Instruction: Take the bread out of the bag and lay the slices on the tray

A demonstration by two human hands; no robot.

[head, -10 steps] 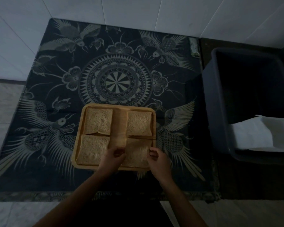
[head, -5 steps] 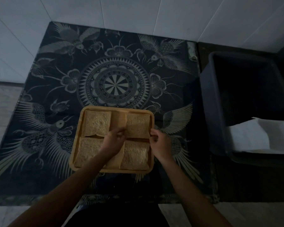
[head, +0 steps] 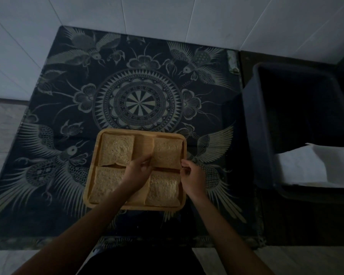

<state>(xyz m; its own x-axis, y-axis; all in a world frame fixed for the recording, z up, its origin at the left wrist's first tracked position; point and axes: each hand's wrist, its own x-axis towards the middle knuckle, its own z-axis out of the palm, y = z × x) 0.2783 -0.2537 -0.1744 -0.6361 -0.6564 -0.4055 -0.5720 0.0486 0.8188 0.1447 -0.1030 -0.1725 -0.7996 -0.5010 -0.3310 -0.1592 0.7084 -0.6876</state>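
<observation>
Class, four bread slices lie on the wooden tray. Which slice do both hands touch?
The far right slice: left hand at its near left corner, right hand at its near right corner. The other three slices have no fingertips at their edges.

Wooden tray (head: 184, 207), square, on a dark patterned cloth (head: 127, 76) with birds and a central medallion. Four brown bread slices in a two-by-two layout: far-left slice (head: 116, 148), far-right slice (head: 168, 152), near-left slice (head: 105, 183), near-right slice (head: 163, 191). Left hand (head: 137, 171) at the near-left corner of the far-right slice, fingers pinched on it; right hand (head: 193, 177) pinched at that slice's near-right corner. Dark plastic bin (head: 252, 120) to the right, holding white paper (head: 306, 165). White tiled wall behind.
</observation>
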